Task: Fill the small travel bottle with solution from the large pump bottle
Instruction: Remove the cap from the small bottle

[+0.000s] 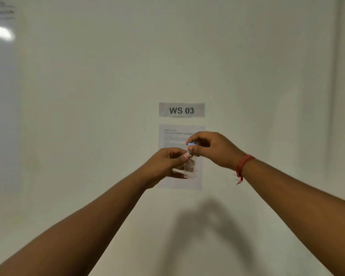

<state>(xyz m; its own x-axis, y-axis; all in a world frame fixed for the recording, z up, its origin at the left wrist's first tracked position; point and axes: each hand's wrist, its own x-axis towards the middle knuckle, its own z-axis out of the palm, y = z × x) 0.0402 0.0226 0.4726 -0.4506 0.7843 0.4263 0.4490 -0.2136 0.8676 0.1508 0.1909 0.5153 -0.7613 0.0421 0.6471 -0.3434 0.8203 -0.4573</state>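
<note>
A small clear travel bottle point(190, 168) is held upright in the air in front of a wall. My left hand point(163, 166) grips its body from the left, thumb near the neck. My right hand point(211, 148) comes from above and the right, and its fingers pinch the blue cap point(191, 144) on top of the bottle. Whether the cap is on the neck or just off it cannot be told. The large pump bottle is not in view.
A pale wall fills the view. It carries a "WS 03" label point(181, 110) and a printed paper sheet point(179, 156) behind the hands. A glossy panel point(0, 96) hangs at the far left. A red thread bracelet point(243, 166) is on my right wrist.
</note>
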